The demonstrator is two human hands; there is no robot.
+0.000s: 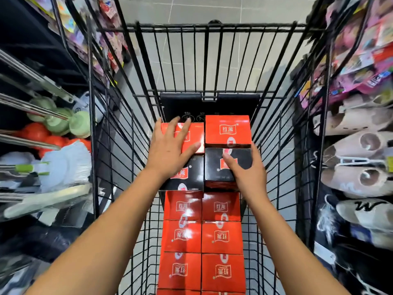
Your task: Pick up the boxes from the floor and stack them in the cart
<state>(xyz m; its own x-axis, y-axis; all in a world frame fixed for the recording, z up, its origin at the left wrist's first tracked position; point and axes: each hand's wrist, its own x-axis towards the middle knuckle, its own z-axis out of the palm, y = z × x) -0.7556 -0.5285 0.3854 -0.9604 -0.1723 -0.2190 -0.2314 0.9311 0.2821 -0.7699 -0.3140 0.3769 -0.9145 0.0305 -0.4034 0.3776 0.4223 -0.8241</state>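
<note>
A glossy black cardboard box [228,167] with a red logo patch sits in the right-hand column of boxes. Its long axis runs across the cart and a narrow side face is turned toward the person. It appears to stand a layer higher than its left neighbour, a second black box [187,177] set the same way. The right hand [248,170] grips the first box, thumb laid over its top and fingers curled round its right side. Just beyond it, edge to edge, lies a bright red cardboard box [227,129] whose white logo reads upright from the person's side. Left of that, another red box [194,133] lies under the left hand [170,150], which rests flat with fingers spread wide and holds nothing, its heel reaching over the second black box. Nearer the person, more red boxes [222,239] fill two tight columns, all with the long axis crosswise. The logos on the first pair read upright and those nearer are turned upside down. Everything lies in a black wire shopping cart [119,145] with a black panel [234,103] at its far end, and grey floor tiles [191,9] show through the bars. Shelves flank the cart: white mop heads [63,165] on the left, pale slippers [359,177] on the right, both blurred.
</note>
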